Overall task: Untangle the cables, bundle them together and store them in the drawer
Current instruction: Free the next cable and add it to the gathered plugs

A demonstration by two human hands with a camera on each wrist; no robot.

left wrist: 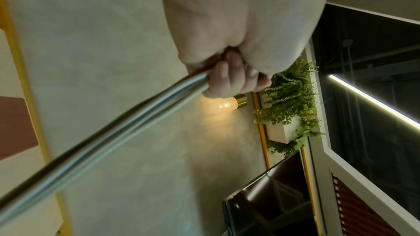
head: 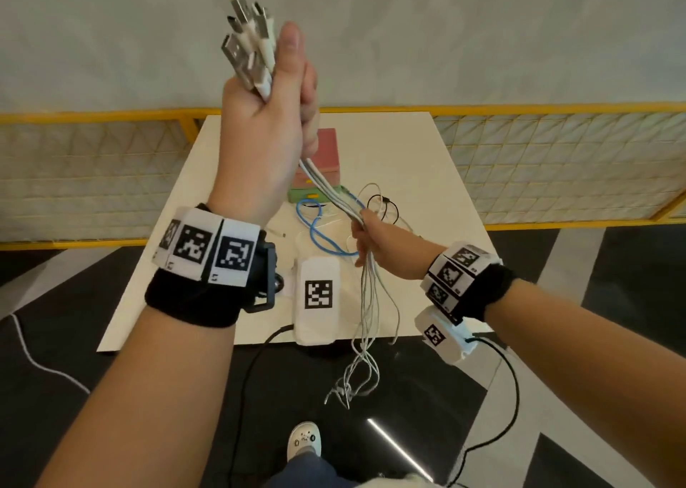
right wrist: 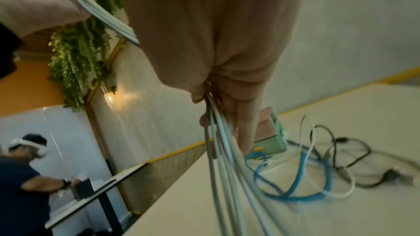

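Left hand (head: 267, 116), raised at upper centre of the frame, fisted round the plug ends of the white cables (head: 330, 190). Lower, at centre right, right hand (head: 375, 242) curled round the same strands, loose ends dangling past the bench (head: 148, 283) edge. Beyond, on the bench: blue cable (head: 315, 227), black cable (head: 386, 205), small pink-and-green drawer box (head: 323, 175), partly hidden behind the left hand.

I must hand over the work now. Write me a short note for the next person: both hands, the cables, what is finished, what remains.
Left hand: raised, grips the white cables below their plugs.
Right hand: grips the same cables lower down; their ends hang past the table edge.
Blue cable and black cable lie on the table by the drawer box.
Done: white cables gathered.
Left: the others, bundling, storing.
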